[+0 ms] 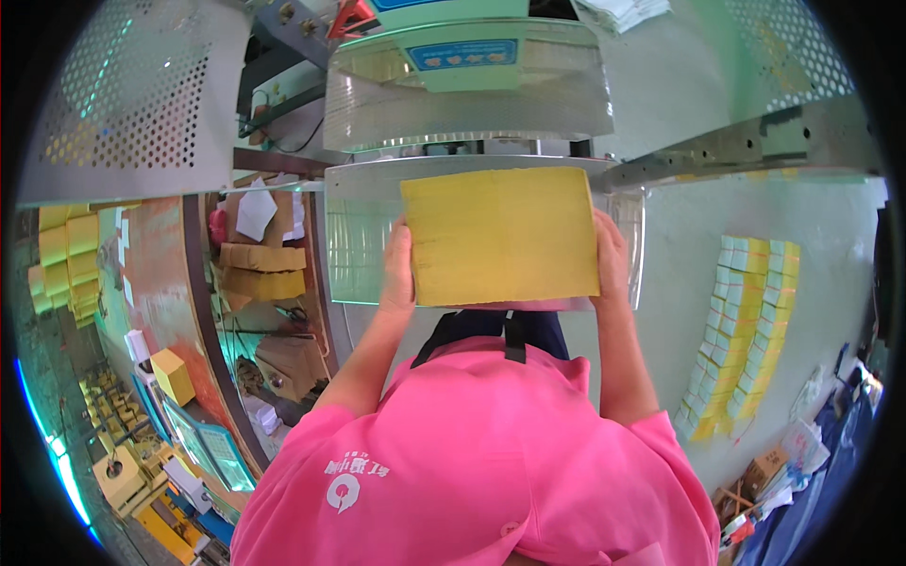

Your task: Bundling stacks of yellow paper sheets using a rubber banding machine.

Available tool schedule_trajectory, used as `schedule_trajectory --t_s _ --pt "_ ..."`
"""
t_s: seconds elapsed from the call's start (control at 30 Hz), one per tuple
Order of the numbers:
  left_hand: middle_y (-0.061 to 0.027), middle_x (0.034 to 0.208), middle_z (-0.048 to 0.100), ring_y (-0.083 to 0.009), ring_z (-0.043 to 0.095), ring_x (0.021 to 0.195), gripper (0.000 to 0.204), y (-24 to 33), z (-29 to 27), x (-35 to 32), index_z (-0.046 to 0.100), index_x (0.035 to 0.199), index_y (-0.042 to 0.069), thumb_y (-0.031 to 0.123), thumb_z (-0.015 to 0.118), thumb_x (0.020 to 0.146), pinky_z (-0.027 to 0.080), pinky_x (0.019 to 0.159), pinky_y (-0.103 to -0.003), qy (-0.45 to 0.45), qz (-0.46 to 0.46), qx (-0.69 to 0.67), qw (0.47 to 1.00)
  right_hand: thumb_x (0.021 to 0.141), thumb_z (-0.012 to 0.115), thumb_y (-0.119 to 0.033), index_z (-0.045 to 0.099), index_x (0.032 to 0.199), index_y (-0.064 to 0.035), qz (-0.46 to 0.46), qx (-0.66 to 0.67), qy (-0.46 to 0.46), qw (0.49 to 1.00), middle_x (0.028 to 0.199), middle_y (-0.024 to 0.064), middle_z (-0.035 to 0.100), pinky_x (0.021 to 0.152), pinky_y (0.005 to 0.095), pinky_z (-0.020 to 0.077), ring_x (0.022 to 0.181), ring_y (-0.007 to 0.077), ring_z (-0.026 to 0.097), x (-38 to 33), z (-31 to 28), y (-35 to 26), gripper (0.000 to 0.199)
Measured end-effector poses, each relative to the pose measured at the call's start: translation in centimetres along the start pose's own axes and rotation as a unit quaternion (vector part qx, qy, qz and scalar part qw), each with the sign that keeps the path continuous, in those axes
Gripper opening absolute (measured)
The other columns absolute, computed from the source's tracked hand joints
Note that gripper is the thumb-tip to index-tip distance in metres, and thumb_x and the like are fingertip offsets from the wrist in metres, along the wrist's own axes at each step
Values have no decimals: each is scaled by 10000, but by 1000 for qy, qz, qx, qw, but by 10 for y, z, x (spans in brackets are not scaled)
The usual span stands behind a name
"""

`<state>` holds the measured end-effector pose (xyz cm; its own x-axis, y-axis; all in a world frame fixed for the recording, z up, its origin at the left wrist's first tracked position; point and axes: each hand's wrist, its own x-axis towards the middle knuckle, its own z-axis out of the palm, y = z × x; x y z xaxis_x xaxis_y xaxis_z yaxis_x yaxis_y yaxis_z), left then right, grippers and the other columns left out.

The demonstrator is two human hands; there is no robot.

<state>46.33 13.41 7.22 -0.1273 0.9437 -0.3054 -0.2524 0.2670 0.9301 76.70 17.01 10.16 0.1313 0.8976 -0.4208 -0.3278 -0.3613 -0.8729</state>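
The left hand grasps the left edge of a yellow board, and the right hand grasps its right edge, so both are closed on the same piece; the board covers the middle of a metal tray, whose left and right edges show bare beyond the hands, while its near edge lies mostly under the board's lower side; across the tray's far edge stands a clear guard with a blue label; a perforated panel closes in at the far left, and a metal bar runs off from the tray's far right corner; on the floor to the right stand two rows of yellow-and-white bundles, well apart from the right hand; on the left, a red-brown table carries a yellow box toward its near end, with folded cardboard beside its right edge; the fingers that go behind the board are hidden, so whether it rests on the tray or is held above it cannot be told, nor whether it is one sheet or several; the rim cuts off the panel, and the clutter at the lower left is too small to make out.
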Motion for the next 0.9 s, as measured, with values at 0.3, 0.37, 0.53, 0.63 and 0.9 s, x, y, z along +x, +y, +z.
schedule_trajectory --t_s 0.3,0.37,0.53,0.63,0.9 --pt "-63 1197 575 -149 558 1059 489 13 12 3 495 1318 36 414 380 1030 441 924 -302 36 -90 -42 994 980 527 -158 639 1156 8 -4 29 9 1000 1012 16 654 783 208 474 894 66 589 -1 4 1 267" --pt "-55 1227 572 -158 559 1091 481 11 16 4 495 1328 51 413 387 1030 442 942 -310 46 -67 -56 995 986 518 -166 629 1174 12 0 32 5 999 1037 25 653 805 217 474 922 77 592 -2 4 -1 282" --pt "-59 1278 560 -186 555 1147 487 10 24 -3 489 1338 63 424 387 1027 449 966 -336 37 -95 -175 979 1019 438 -212 528 1311 14 27 110 -20 993 1266 88 584 971 289 436 1150 158 548 -19 12 -5 381" --pt "-64 1277 569 -201 562 1150 495 15 40 -6 492 1335 69 439 377 1027 455 968 -357 40 -94 -195 975 1021 423 -217 514 1333 1 11 123 3 992 1300 92 564 990 297 429 1183 165 531 -20 18 3 391" --pt "-62 1277 567 -195 546 1171 521 31 56 31 499 1328 69 469 361 1024 441 985 -352 -13 -90 -192 977 1017 436 -244 516 1332 4 -15 103 1 995 1287 91 570 986 295 427 1166 164 538 8 30 -26 409"
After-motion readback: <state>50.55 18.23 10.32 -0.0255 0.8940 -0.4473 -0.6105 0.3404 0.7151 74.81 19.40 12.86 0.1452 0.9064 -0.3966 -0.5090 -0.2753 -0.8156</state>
